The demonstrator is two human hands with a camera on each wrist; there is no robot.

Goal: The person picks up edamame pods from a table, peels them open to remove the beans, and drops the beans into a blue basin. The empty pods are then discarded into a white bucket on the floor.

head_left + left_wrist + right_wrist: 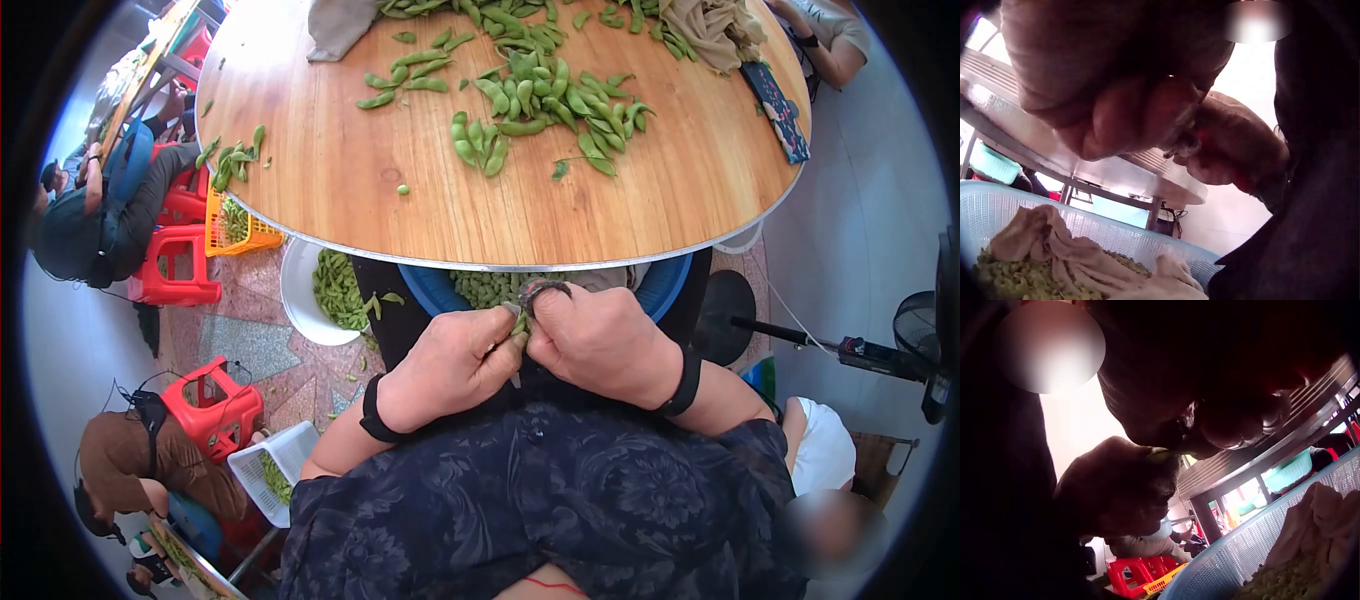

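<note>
Low in front of the table edge, my left hand (452, 362) and right hand (608, 345) meet with curled fingers. Between their thumbs and fingertips they pinch a green soybean pod (521, 324), mostly hidden by the fingers. A dark band (546, 291) circles the right thumb. Just beyond the hands is a blue basket (676, 284) holding shelled green beans (490, 287); a pale cloth (1072, 256) lies over part of them in the left wrist view. Several whole pods (540, 95) are heaped on the round wooden table (330, 190).
A white bucket (300, 290) of pods stands on the floor left of the basket. On the table lie a single bean (403, 189), a beige cloth (715, 35) and a dark patterned case (778, 112). Red stools (175, 265) and seated people are at left; a fan (920, 335) stands right.
</note>
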